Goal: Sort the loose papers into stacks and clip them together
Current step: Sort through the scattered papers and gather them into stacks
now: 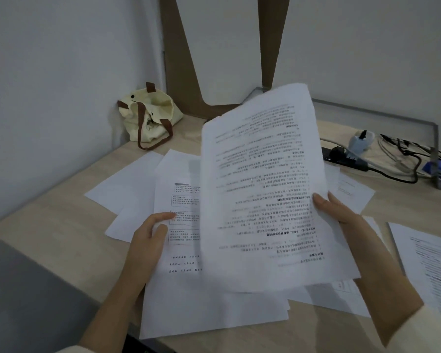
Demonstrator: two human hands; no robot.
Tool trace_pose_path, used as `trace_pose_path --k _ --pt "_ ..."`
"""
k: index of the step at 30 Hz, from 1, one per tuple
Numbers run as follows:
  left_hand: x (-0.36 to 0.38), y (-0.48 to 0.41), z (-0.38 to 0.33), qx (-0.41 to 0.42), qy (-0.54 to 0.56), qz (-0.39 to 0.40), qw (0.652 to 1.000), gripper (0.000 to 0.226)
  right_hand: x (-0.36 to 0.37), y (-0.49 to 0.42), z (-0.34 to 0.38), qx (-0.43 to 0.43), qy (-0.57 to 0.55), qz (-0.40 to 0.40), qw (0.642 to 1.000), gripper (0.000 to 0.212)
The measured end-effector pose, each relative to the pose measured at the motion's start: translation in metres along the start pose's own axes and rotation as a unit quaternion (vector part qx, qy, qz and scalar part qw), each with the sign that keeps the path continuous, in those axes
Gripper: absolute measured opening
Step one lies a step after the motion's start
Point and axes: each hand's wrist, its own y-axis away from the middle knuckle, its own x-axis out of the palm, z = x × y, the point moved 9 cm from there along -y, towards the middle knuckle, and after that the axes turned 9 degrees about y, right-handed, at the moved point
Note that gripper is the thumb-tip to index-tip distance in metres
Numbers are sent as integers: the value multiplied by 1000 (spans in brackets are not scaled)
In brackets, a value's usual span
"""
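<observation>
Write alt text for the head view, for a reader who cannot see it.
A person's right hand holds up a printed sheet while the left hand grips a second page over loose papers on a wooden desk. A cloth bag sits in the corner.

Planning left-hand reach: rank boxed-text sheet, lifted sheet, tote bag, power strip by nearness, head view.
1. Boxed-text sheet, gripped by the left hand.
2. Lifted sheet, centre, in the right hand.
3. Tote bag, back-left corner.
4. Power strip, back right.
</observation>
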Motion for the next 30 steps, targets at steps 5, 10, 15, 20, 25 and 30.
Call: trace_pose_path --k 5,10,15,20,25,30 --pt "0 -1 -1 7 -13 12 1000 30 18 2 -20 -9 53 85 995 43" --pt "-3 0 2 -35 23 -10 999 35 23 -4 -17 -88 357 63 928 25" --pt "-7 -4 16 -102 83 -18 991 51 32 -30 39 -212 670 -19 711 33" --pt "-6 -4 20 -118 106 8 987 56 109 -26 62 -380 723 13 577 42" --pt "-2 -5 23 -144 135 42 979 50 187 -10 50 -504 721 39 473 46" --pt "3 0 17 -157 139 75 975 30 244 -1 32 -583 688 73 426 39"
